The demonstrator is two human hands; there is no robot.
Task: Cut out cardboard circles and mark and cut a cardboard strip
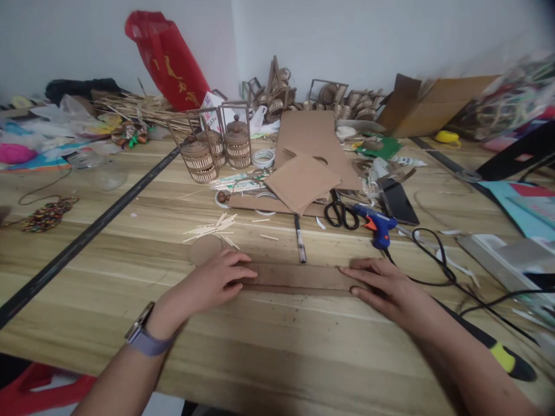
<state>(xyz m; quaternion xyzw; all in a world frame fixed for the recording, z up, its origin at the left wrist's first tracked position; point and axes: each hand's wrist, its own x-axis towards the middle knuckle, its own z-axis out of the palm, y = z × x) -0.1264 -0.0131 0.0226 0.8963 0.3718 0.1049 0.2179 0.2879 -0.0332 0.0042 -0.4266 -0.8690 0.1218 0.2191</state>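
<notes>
A long brown cardboard strip (299,277) lies flat on the wooden table, one long edge towards me. My left hand (212,280) grips its left end, fingers on top and thumb at the near edge. At the other end, my right hand (384,289) pinches the strip between thumb and fingers. The strip's two ends are partly covered by my hands. Just behind my left hand is a round cardboard disc (206,249), with thin wooden sticks (212,228) scattered beyond it. A black pen (300,240) points towards the middle of the strip.
Black scissors (341,212) and a blue glue gun (377,225) with a trailing cable lie beyond my right hand. A yellow-and-black handled tool (505,358) is under my right forearm. Cardboard sheets (306,130) and small stick lanterns (238,147) stand farther back.
</notes>
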